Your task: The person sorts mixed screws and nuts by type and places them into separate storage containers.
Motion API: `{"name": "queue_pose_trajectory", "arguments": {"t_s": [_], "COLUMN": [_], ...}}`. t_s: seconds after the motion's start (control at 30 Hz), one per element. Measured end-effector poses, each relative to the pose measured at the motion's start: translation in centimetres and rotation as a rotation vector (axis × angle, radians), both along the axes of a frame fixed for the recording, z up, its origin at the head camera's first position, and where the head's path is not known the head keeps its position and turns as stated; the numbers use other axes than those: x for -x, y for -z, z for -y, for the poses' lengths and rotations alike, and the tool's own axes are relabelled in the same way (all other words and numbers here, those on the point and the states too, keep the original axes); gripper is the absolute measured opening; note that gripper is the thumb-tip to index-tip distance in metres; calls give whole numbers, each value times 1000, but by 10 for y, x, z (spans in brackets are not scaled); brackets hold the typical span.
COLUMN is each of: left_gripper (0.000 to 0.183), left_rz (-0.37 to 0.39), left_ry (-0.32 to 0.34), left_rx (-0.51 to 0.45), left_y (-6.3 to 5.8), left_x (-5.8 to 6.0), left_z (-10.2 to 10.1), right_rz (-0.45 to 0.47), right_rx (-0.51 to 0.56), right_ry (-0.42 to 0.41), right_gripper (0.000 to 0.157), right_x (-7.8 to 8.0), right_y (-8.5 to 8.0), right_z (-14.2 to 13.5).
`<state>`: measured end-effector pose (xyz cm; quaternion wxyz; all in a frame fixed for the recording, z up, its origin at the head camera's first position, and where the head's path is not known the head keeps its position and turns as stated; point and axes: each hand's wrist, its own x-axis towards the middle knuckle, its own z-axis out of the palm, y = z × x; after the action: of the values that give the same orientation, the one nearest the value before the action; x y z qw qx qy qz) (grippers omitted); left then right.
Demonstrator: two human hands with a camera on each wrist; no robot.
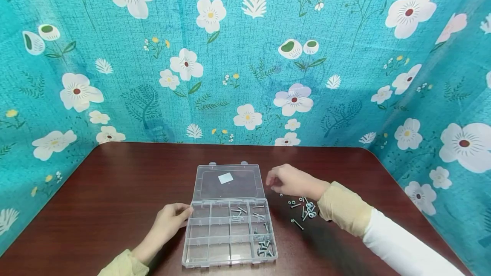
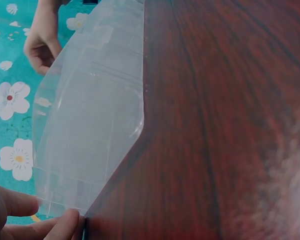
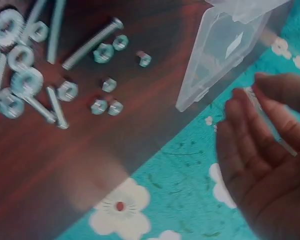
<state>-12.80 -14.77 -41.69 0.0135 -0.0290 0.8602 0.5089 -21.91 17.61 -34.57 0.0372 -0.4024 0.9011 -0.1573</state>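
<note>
A clear plastic compartment box [image 1: 230, 233] lies on the table with its lid folded back. My left hand [image 1: 170, 220] grips its left wall near the hinge; in the left wrist view the thumb [image 2: 22, 204] and fingers are at the box's edge. Bolts lie in some right-hand compartments. My right hand [image 1: 287, 180] hovers just right of the lid [image 1: 234, 188]. In the right wrist view, a thin silvery bolt [image 3: 270, 122] appears pinched between its thumb and fingers, partly hidden. Loose bolts [image 3: 92, 42], nuts [image 3: 109, 84] and washers [image 3: 27, 81] lie scattered below the right hand.
The dark red wooden table [image 1: 115, 191] reaches back to a teal flowered cloth [image 1: 230, 54], which also hangs at both sides. The raised compartment walls divide the box into several cells. A white label [image 1: 225, 178] is on the lid.
</note>
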Motion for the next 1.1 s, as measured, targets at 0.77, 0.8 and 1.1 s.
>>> {"name": "queue_pose_trajectory", "arguments": {"t_s": [0.77,0.8,1.1], "left_gripper": [25,25,26], "left_rz": [6,9,14], "left_ry": [-8,-11,-7], "left_rx": [-21,-18,-10], "left_y": [-1,-1,-2], "left_x": [-1,-2,-1], "left_z": [-1,-1,-2], "right_rz": [157,164,171], "right_rx": [-66,-75,-89], "right_ry": [602,605,641], "right_gripper": [9,8,11], "right_x": [3,3,3], "right_y": [40,41,45], "right_z": [-59,-59,-56]}}
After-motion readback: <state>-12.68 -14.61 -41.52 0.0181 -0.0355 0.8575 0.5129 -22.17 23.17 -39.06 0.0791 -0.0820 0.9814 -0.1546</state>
